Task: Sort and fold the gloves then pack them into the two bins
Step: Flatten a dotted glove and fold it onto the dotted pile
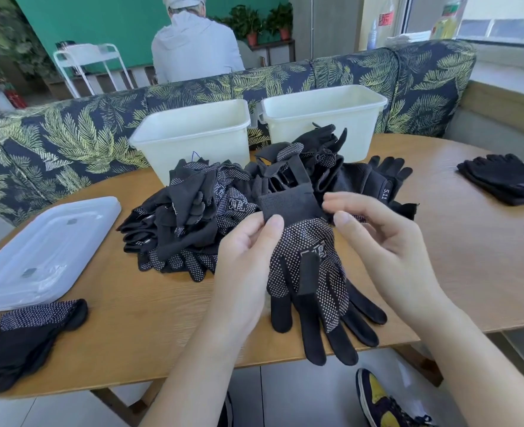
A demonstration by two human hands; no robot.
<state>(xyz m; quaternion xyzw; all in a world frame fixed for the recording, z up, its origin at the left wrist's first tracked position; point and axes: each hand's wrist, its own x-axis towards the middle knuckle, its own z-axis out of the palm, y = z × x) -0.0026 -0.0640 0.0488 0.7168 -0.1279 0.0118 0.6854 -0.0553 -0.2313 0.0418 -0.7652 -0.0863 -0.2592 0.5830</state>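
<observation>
A black dotted glove (313,272) hangs fingers-down over the table's near edge. My left hand (248,251) pinches its cuff at the left corner. My right hand (374,241) touches the cuff's right side with fingers curled; its grip is unclear. Behind lies a pile of black gloves (211,211), some dotted, some plain. Two white bins stand at the back: the left bin (193,131) and the right bin (325,115). A folded dotted glove (29,334) lies at the near left. A stack of plain black gloves (504,180) sits at the far right.
A translucent lid (42,251) rests on the wooden table (150,328) at the left. A leaf-patterned sofa (70,134) runs behind the table. A person in white sits beyond it, back turned. My shoe (381,399) shows below the table edge.
</observation>
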